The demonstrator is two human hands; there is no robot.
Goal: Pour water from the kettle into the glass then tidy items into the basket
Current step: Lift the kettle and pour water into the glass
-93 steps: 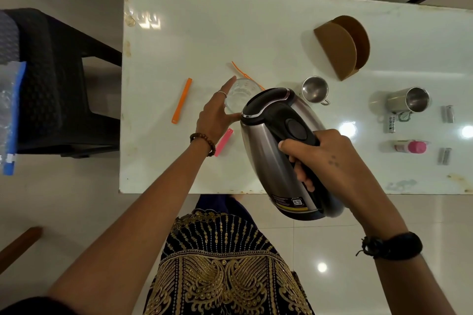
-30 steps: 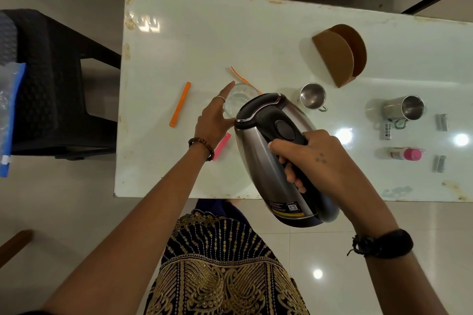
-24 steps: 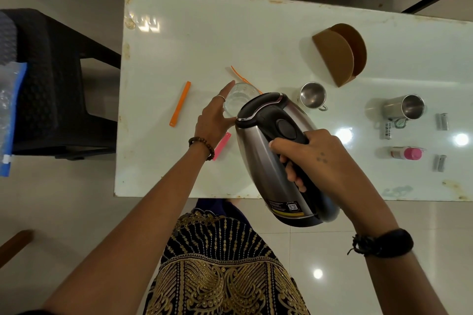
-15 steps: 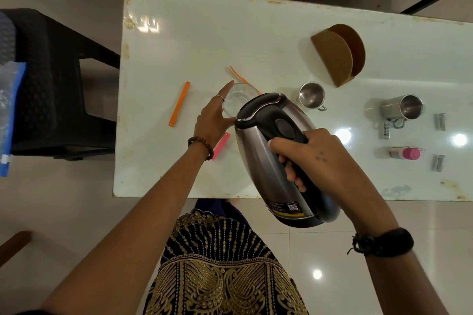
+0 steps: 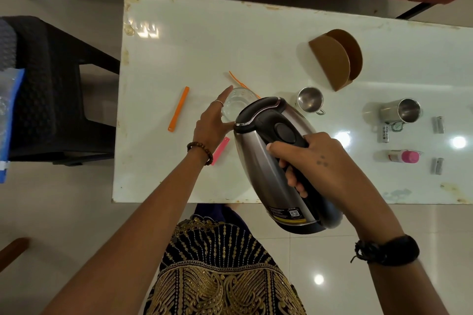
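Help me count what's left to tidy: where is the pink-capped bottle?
In the head view, the pink-capped bottle lies on its side at the table's right end, between two battery pairs.

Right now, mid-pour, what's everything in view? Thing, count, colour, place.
kettle: 1, steel and black, tilted over the glass
glass: 1, clear, table centre
table: 1, white
orange stick: 1, left of glass
orange strip: 1, thin, behind glass
pink strip: 1, by left wrist
brown holder: 1, far right of centre
steel mugs: 2, one upright, one on its side
pink-capped bottle: 1, right
batteries: several, silver, right
black chair: 1, left
hands: left holds the glass; right grips the kettle handle
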